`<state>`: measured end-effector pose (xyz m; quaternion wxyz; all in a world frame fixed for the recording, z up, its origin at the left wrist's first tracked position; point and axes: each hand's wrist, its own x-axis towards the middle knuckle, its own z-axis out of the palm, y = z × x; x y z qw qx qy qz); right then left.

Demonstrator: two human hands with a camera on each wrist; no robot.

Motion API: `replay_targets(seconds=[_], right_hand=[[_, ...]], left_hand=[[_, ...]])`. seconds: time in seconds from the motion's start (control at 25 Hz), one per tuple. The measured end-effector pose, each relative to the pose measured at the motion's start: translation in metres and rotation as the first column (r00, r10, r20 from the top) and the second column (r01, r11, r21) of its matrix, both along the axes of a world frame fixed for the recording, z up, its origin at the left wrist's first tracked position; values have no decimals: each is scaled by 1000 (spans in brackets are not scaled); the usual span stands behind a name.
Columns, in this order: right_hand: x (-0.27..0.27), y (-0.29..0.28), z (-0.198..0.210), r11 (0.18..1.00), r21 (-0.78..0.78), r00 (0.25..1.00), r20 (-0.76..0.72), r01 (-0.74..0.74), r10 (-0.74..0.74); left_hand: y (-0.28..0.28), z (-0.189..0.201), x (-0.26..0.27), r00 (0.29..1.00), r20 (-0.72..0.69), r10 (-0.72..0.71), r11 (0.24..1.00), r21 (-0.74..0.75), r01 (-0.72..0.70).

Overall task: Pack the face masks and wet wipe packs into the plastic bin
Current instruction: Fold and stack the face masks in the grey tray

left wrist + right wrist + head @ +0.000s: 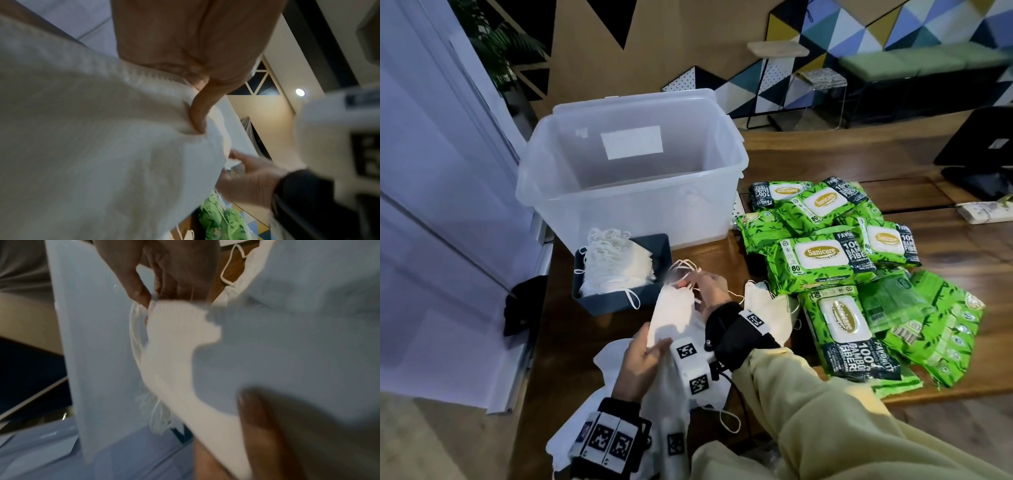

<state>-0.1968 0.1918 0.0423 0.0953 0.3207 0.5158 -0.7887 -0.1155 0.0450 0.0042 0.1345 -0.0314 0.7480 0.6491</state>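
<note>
A stack of white face masks (673,313) is held up over the table's near edge by both hands. My left hand (642,358) grips its lower end, thumb pressed into the fabric (197,116). My right hand (710,291) pinches the top end by the ear loops (148,303). The clear plastic bin (633,164) stands behind, open, with its inside looking bare. More masks (616,263) fill a small dark tray (654,291) in front of the bin. Several green wet wipe packs (825,260) lie heaped on the right.
Loose masks (767,301) lie on the wooden table (571,342) under and beside my hands. A dark stand (983,150) sits at the far right, with a flat white pack (986,210) near it. A white wall panel runs along the left.
</note>
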Motion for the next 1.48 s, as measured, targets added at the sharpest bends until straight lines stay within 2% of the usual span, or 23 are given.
replay_targets(seconds=[0.08,0.12,0.2,0.24,0.28,0.32,0.36,0.4,0.44,0.48,0.52,0.6,0.72,0.8,0.88,0.92,0.96,1.04,1.08,1.12,1.16,1.28,1.48], right_hand=[[0,11,-5,994,-72,997,37,77,-74],[2,14,-10,994,-93,997,54,56,-51],[9,17,-21,990,-89,994,27,-107,109],[13,19,-28,972,-18,972,9,-233,233],[14,24,-38,923,131,932,22,-361,361],[12,32,-50,809,354,879,108,-470,464],[8,43,-63,606,588,833,254,-536,491],[5,55,-73,358,748,807,391,-558,442],[4,66,-79,152,821,804,473,-551,360],[4,74,-84,3,838,802,521,-545,292],[4,80,-89,-90,828,793,557,-554,247],[3,81,-97,-187,793,766,608,-579,208],[-1,75,-100,-275,756,727,651,-594,220],[-8,76,-95,-301,745,718,661,-595,217],[-12,81,-88,-278,781,754,619,-559,221],[-12,84,-82,-207,820,788,571,-534,229],[-12,87,-73,-90,868,836,495,-488,237],[-12,90,-56,246,905,930,296,-346,218],[-11,90,-49,418,874,965,179,-246,192],[-11,91,-46,552,821,984,69,-148,162],[-10,92,-44,644,761,990,-15,-78,138],[-4,100,-41,805,593,985,-156,29,80],[11,111,-5,872,467,937,-348,148,27]], left_hand=[[-12,-1,4,998,60,-10,999,-37,13],[-17,-4,6,996,84,-15,997,-73,21],[-22,-6,7,993,118,-9,996,-83,19],[-24,-5,6,992,122,16,997,-73,-7],[-26,-5,5,991,123,52,997,-62,-45],[-29,-4,2,986,132,100,994,-54,-94],[-34,-5,-1,979,144,147,989,-44,-142],[-39,-6,-4,969,162,188,982,-32,-185],[-43,-8,-5,959,181,219,976,-16,-219],[-47,-8,-5,951,192,241,969,0,-246],[-48,-8,-5,946,194,259,964,15,-267],[-46,-6,-2,939,208,273,957,40,-287],[-39,-5,1,934,237,269,954,66,-291],[-37,-5,-1,931,244,271,951,80,-298],[-37,-3,-3,931,243,270,952,79,-297],[-36,-2,-4,931,244,271,952,78,-297],[-36,-2,-4,931,243,273,951,77,-299],[-35,-1,-5,929,239,283,949,72,-308],[-35,-1,-6,927,238,290,947,68,-314],[-35,-2,-7,926,237,292,946,68,-316],[-36,-2,-8,926,233,298,944,72,-322],[-37,-2,-11,928,226,295,942,96,-323],[-31,4,-16,950,211,231,950,162,-267]])
